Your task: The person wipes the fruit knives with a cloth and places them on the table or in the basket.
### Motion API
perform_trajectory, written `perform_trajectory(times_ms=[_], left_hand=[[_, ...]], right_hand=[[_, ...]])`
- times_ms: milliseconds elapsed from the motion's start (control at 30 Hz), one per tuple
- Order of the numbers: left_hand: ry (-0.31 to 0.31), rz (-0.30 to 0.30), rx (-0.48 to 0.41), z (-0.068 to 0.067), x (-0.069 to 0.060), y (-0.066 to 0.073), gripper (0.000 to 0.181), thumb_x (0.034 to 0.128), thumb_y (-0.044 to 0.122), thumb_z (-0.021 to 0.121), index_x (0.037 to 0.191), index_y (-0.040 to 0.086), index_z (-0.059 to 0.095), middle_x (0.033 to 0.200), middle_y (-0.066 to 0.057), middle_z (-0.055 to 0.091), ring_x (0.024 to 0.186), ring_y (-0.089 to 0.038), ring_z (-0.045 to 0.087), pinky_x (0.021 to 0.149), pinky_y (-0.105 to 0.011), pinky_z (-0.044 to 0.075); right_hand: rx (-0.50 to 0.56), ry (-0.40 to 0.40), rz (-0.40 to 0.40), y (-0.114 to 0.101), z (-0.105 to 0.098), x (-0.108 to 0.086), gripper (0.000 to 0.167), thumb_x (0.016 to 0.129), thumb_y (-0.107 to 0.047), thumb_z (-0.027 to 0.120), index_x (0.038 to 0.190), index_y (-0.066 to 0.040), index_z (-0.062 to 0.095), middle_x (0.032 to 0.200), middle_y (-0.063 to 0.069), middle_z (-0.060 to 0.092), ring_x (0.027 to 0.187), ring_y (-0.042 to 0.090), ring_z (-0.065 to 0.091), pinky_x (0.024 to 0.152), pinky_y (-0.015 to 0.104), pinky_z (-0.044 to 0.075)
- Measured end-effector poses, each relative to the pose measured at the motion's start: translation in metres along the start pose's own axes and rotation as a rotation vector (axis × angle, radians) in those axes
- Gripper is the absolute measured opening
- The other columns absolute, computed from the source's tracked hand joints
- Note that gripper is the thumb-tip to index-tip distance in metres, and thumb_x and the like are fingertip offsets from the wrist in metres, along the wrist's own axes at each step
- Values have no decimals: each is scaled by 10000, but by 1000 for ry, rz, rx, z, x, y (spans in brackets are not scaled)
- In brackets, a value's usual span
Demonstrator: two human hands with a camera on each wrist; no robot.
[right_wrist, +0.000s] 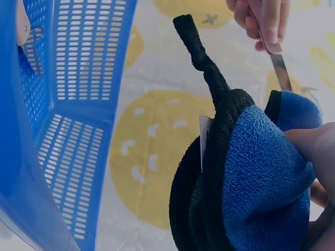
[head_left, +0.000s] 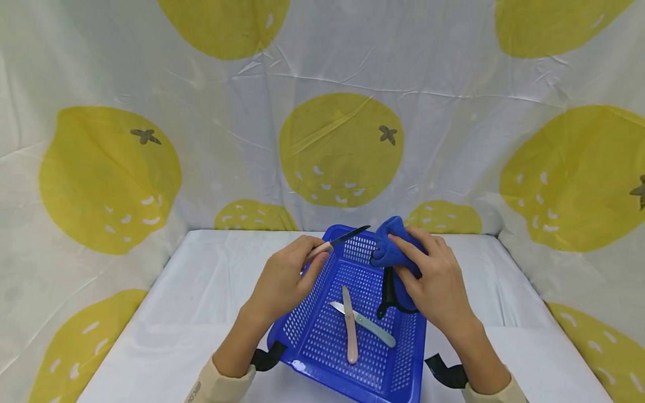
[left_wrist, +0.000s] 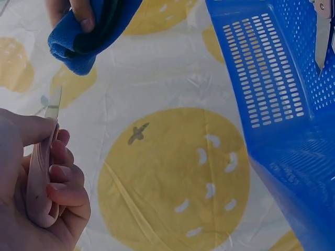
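My left hand [head_left: 287, 274] grips a small knife [left_wrist: 41, 178] by its pale pink handle, the blade pointing up and to the right above the basket. My right hand [head_left: 433, 274] pinches a folded blue cloth [head_left: 390, 246] with black edging and a black hanging loop [right_wrist: 201, 57]. The cloth is close to the knife's tip; in the head view a small gap shows between them. Below the hands a blue plastic basket [head_left: 347, 380] holds two more knives: one with a pink handle [head_left: 351, 336] lies across one with a pale green handle [head_left: 375, 330].
A white-covered table [head_left: 211, 291] lies under the basket. Behind it hangs a white curtain [head_left: 443, 151] printed with yellow lemons. Black straps [head_left: 445, 372] hang at both wrists, close to the basket's sides.
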State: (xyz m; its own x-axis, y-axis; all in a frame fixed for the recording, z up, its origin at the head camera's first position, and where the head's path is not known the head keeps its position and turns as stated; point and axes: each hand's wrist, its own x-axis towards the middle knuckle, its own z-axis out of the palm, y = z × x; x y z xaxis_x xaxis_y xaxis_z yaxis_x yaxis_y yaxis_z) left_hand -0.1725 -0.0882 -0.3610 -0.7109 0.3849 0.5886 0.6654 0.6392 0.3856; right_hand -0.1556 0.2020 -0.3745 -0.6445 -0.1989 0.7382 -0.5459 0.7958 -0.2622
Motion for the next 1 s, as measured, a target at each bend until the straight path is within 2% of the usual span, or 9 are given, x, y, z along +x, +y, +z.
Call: perform_trajectory(times_ms=[167, 267, 533, 833, 1000], left_hand=[[-1, -64, -40, 1, 1, 2, 322, 962, 177, 735, 1235, 182, 565, 1011, 2, 697, 797, -90, 646, 712, -231, 592], [15, -81, -61, 2, 2, 2, 332, 960, 154, 734, 1238, 192, 556, 1017, -11, 689, 791, -108, 641, 692, -243, 584], [24, -20, -12, 8, 4, 3, 259, 954, 193, 751, 1179, 169, 627, 1095, 18, 710, 977, -127, 707, 864, -296, 612], [-2, -5, -15, 11, 6, 11, 280, 936, 198, 773, 1172, 158, 628, 1079, 14, 713, 946, -128, 712, 860, -284, 611], [-13, 28, 0, 12, 6, 14, 267, 935, 150, 768, 1167, 147, 635, 1081, 23, 709, 950, -125, 715, 865, -284, 608]], right_hand=[[10, 2, 1, -3, 0, 0, 502, 832, -65, 821, 1310, -177, 715, 1401, 173, 603, 1185, 383, 578, 963, 619, 499], [15, 2, -4, -4, 0, 0, 511, 826, -66, 829, 1310, -177, 714, 1403, 171, 603, 1197, 384, 582, 970, 624, 499], [55, 9, -54, -11, 3, 2, 538, 795, -84, 865, 1303, -180, 719, 1396, 144, 613, 1219, 367, 591, 996, 603, 508], [143, -21, -105, -30, 7, 4, 520, 819, -90, 848, 1315, -170, 715, 1410, 136, 605, 1244, 343, 579, 1017, 561, 520], [181, -73, -131, -38, 9, 6, 511, 850, -102, 827, 1339, -184, 700, 1440, 118, 582, 1276, 324, 552, 1016, 543, 532]])
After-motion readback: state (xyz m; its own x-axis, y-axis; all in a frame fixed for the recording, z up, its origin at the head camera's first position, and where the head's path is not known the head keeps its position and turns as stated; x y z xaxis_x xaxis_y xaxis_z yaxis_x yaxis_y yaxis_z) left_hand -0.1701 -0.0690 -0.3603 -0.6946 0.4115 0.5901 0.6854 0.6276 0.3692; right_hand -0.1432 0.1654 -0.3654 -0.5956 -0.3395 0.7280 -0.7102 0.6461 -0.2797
